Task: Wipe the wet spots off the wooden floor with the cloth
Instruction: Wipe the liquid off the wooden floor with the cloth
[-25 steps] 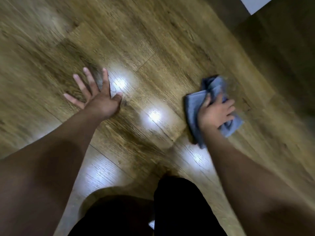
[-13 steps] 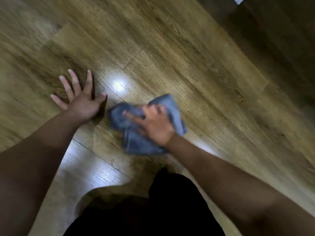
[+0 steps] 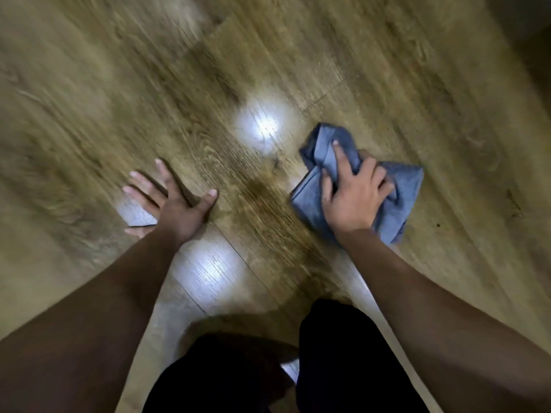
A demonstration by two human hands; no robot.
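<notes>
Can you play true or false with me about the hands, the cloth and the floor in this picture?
1. The right hand holds a blue-grey cloth against the wooden floor. True.
2. The left hand is also holding a cloth. False: it lies flat on the floor with spread fingers and holds nothing.
3. The cloth is folded neatly into a square. False: it is bunched and crumpled under the hand.
4. Bright light reflections shine on the floor between the two hands. True.
5. The cloth lies to the left of the left hand. False: it is off to the right, under the right hand.
</notes>
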